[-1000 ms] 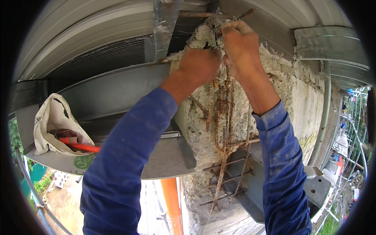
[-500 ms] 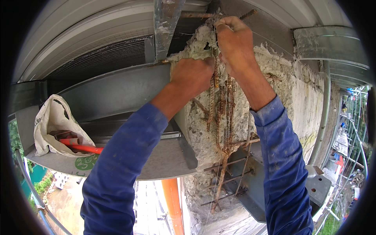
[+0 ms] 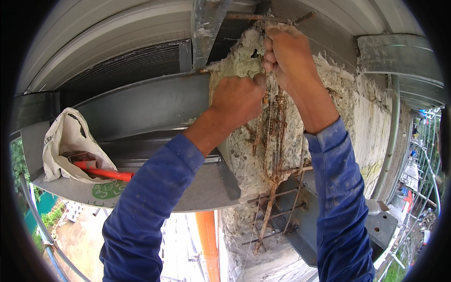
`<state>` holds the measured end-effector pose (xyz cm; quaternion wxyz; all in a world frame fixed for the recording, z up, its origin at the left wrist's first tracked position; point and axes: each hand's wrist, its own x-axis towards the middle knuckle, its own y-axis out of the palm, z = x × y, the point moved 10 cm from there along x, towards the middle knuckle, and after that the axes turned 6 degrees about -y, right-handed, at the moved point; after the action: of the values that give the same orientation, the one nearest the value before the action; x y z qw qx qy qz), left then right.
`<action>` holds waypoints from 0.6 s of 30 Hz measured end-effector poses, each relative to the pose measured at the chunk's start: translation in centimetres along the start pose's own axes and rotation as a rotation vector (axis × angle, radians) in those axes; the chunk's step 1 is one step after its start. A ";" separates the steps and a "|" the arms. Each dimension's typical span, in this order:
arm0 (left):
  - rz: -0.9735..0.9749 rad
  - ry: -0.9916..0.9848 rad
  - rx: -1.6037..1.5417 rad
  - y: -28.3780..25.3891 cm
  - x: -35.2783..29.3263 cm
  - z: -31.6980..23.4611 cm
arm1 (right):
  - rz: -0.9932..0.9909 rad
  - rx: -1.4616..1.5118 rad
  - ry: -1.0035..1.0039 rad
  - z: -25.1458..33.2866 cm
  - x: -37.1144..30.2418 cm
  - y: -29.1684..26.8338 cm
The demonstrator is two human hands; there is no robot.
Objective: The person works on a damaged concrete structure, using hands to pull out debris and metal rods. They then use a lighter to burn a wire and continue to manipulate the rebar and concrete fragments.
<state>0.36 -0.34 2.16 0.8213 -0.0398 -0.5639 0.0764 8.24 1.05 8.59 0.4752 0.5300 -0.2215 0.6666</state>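
A thin pale string (image 3: pixel 268 127) runs down the front of a broken concrete column (image 3: pixel 244 145), past rusty reinforcing bars (image 3: pixel 280 127). High on it, just below a horizontal rusty bar (image 3: pixel 249 17), my right hand (image 3: pixel 292 56) pinches the string between thumb and forefinger, its other fingers loosely curled. Lower and to the left, my left hand (image 3: pixel 236 97) is closed with its thumb against the forefinger, at the line of the string. The exact grip inside that fist is hidden.
On a steel ledge (image 3: pixel 188 199) at left rests a white cloth bag (image 3: pixel 56 150) with an orange-red handled tool (image 3: pixel 110 174) sticking out. A metal strut (image 3: pixel 206 33) hangs overhead. An orange pipe (image 3: pixel 206 239) stands below, and scaffolding (image 3: pixel 425 160) lines the far right.
My left hand has dropped slightly, widening the gap between my hands. The lower fingers of my right hand have uncurled a little. The whole view has shifted slightly.
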 end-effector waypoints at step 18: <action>0.024 0.002 -0.016 0.2 -0.3 -0.3 | -0.035 0.047 -0.121 0.8 -0.6 -0.4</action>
<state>0.53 -0.20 1.71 0.8207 -0.0531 -0.5629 0.0819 9.00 0.33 8.28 0.4600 0.5841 -0.2244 0.6299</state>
